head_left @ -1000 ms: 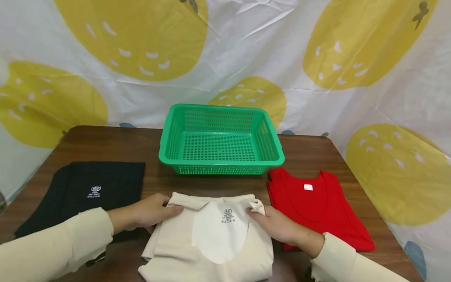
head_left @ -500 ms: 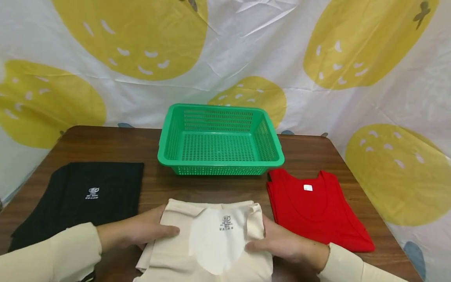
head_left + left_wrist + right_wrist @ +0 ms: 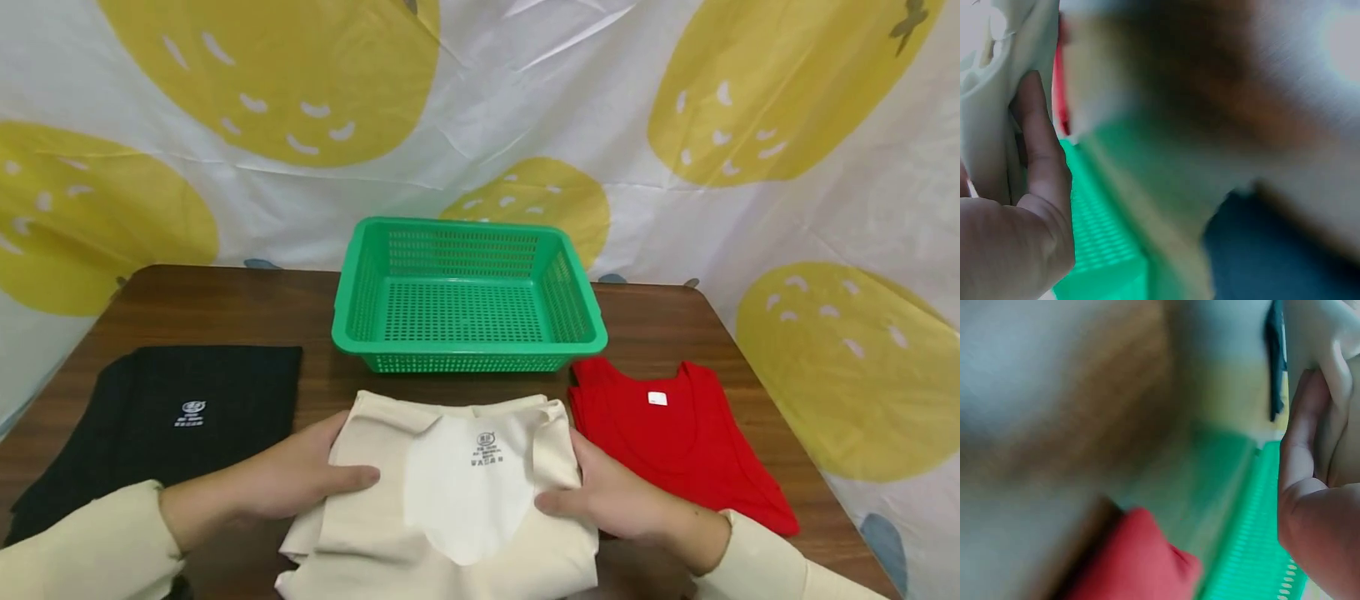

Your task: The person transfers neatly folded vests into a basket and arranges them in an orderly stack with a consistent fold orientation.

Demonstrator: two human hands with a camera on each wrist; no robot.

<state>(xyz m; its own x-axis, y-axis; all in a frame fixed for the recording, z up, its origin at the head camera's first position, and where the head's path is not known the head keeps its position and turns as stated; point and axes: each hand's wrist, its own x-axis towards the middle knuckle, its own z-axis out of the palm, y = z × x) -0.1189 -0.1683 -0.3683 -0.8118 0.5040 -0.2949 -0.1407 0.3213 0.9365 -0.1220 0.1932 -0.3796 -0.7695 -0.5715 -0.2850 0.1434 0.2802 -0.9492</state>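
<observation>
A folded beige top (image 3: 375, 508) with a pale round neck opening and a printed dark label is at the front middle in the head view. My left hand (image 3: 300, 475) grips its left side, thumb on top and fingers beneath. On the opposite side my right hand (image 3: 615, 492) holds it the same way. Both wrist views show fingers tucked behind the beige cloth. Left of the top lies a folded black garment (image 3: 232, 392) with a white print. A folded red top (image 3: 675, 442) with a small white tag lies to the right.
A green plastic basket (image 3: 468, 347) with perforated sides stands behind the beige top, with nothing in it. The brown wooden table (image 3: 225, 304) ends at a white curtain (image 3: 300, 208) with yellow fruit shapes.
Both hands have shifted from pinching the beige top's upper corners to gripping its sides. The top first slid slightly nearer, then rose a little towards the basket.
</observation>
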